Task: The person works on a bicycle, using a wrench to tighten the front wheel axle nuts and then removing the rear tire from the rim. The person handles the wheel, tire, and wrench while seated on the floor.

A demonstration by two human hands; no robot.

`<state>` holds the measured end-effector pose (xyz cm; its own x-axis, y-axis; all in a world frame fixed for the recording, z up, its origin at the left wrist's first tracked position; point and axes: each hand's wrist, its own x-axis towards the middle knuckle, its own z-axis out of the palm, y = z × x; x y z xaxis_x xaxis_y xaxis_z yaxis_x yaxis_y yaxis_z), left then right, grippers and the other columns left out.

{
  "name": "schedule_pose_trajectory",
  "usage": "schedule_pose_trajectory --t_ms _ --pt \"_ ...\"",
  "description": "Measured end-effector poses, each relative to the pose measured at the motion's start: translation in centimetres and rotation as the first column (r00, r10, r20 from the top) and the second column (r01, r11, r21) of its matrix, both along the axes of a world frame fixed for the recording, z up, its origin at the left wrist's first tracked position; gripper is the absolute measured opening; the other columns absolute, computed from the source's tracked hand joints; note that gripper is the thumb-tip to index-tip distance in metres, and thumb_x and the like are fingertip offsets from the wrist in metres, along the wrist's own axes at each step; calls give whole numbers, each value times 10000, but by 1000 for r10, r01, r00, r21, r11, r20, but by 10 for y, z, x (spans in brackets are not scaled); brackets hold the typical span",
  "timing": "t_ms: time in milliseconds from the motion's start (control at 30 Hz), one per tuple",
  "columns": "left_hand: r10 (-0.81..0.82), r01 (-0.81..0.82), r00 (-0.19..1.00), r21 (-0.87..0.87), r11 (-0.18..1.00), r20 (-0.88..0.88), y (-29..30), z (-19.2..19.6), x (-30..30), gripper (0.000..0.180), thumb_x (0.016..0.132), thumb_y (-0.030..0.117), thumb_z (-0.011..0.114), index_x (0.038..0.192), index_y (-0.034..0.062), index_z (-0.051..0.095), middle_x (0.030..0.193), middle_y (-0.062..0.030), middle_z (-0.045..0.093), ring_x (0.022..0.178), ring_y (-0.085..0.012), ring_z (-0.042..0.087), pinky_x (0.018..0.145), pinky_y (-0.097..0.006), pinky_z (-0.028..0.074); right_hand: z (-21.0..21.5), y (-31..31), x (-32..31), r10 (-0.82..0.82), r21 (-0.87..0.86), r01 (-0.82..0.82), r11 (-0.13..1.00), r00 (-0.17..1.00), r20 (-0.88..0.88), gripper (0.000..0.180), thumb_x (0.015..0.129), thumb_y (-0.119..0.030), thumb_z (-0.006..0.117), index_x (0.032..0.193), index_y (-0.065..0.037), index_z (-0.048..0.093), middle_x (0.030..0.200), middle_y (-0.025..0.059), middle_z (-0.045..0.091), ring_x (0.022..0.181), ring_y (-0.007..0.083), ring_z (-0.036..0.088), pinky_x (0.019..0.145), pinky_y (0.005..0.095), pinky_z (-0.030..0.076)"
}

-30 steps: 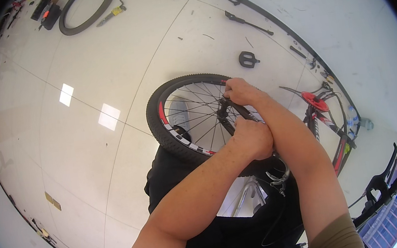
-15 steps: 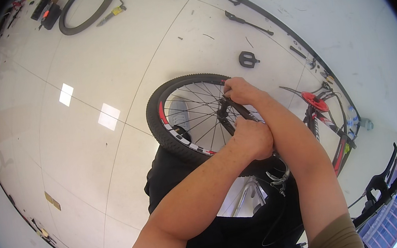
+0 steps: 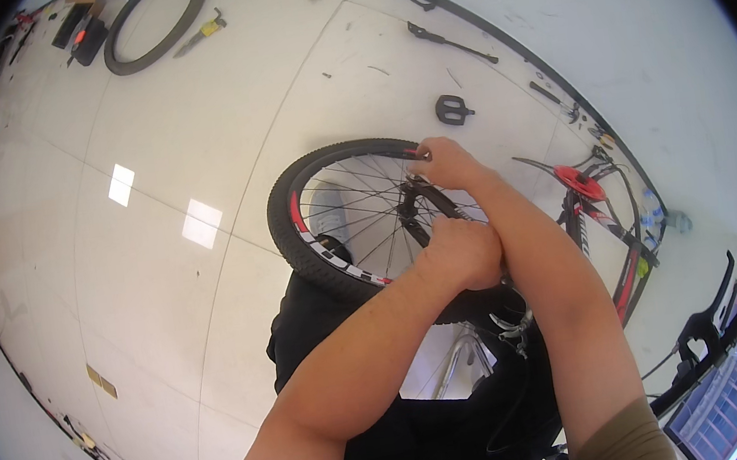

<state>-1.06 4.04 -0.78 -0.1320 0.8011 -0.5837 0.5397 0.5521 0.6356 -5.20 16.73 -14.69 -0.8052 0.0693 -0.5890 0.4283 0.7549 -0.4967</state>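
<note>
A bicycle wheel [image 3: 284, 234] with a black knobby tyre and a red, white and black rim leans against my black-trousered legs. A dark fork [image 3: 437, 199] reaches across its spokes to the hub [image 3: 406, 207]. My left hand [image 3: 465, 250] is closed round the fork, its fingertips hidden from view. Beyond it, my right hand [image 3: 450, 165] grips the wheel at the far right of the rim, with the fingers bent and partly hidden. The right forearm passes close beside the left fist. A silver brake arm [image 3: 511, 324] sits below the left hand.
A black pedal [image 3: 453, 110] and a kickstand [image 3: 453, 41] lie on the tiled floor ahead. To the right is a bicycle frame [image 3: 604, 218] with a red disc [image 3: 580, 183]. A loose tyre [image 3: 120, 62] and a yellow-handled tool [image 3: 202, 32] lie far left. Handlebars [image 3: 709, 344] stand near right.
The fingers of my right hand have moved slightly from near the fork end onto the wheel's rim. My left hand keeps its place on the fork. The whole view has shifted a little.
</note>
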Motion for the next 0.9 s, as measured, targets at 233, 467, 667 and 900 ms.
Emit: schedule_pose_trajectory --t_ms 233,467,667,900 --pt "28 -31 999 107 994 26 1 -11 1 391 841 365 641 1074 54 682 1042 -181 713 991 -360 686 858 -467 541 53 2 10 -497 -74 504 861 799 -340 324 832 -191 627 1068 25 683 1054 244 690 1040 385 649 923 443 502" --pt "8 -266 900 536 801 435 -19 -76 1 561 840 344 767 1319 105 599 1018 -77 659 914 -193 585 859 -361 470 170 -73 42 -702 -328 635 700 526 -480 292 859 -114 563 1090 37 656 1045 269 672 1033 418 638 934 467 495" --pt "320 -168 883 404 899 -344 -42 -64 15 499 899 377 718 1325 141 610 932 -90 705 819 -183 614 805 -334 477 246 -112 90 -773 -522 572 633 432 -464 284 868 -97 573 1124 20 607 1081 283 621 1035 432 611 929 487 487" --pt "529 -484 835 254 837 -151 -55 5 63 498 915 361 693 1296 51 607 1028 -185 717 920 -280 677 839 -379 512 309 -141 150 -850 -705 479 523 361 -385 211 851 -79 580 1049 -12 612 1019 218 640 990 412 620 894 499 470"
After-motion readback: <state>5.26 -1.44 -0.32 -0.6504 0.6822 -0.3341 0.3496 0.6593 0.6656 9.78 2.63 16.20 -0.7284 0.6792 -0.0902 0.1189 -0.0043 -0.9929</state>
